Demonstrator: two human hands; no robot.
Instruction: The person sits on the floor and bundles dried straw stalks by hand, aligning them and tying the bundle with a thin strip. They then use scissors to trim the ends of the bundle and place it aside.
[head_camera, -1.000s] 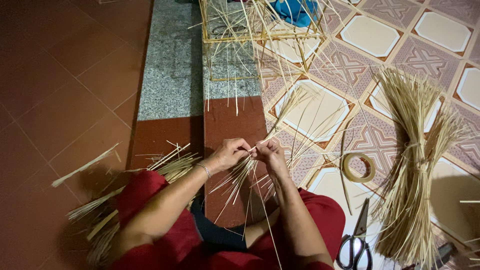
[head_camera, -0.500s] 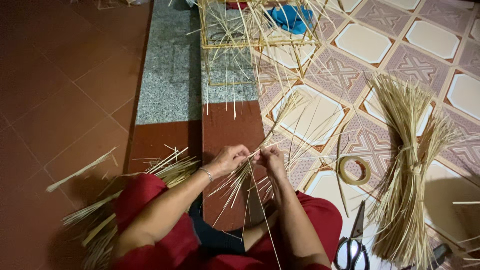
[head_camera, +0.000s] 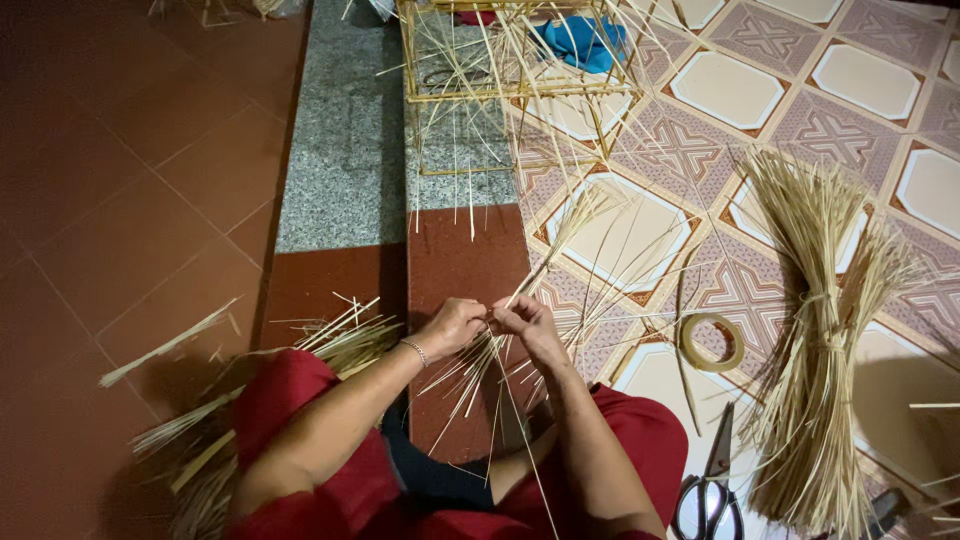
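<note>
Low in the centre of the frame, we pinch a small cluster of straw strips (head_camera: 478, 362) between both hands: our left hand (head_camera: 452, 325) is clenched around the stems, and our right hand (head_camera: 528, 322) grips them at the same spot, fingertips meeting. The strips fan toward our lap and up to the right. We judge this the gathering or binding step; the next move calls for firm, even tension. A tape roll (head_camera: 711, 342), scissors (head_camera: 709, 487) and a tied straw bundle (head_camera: 815, 340) lie right; a straw frame (head_camera: 510, 70) stands above.
</note>
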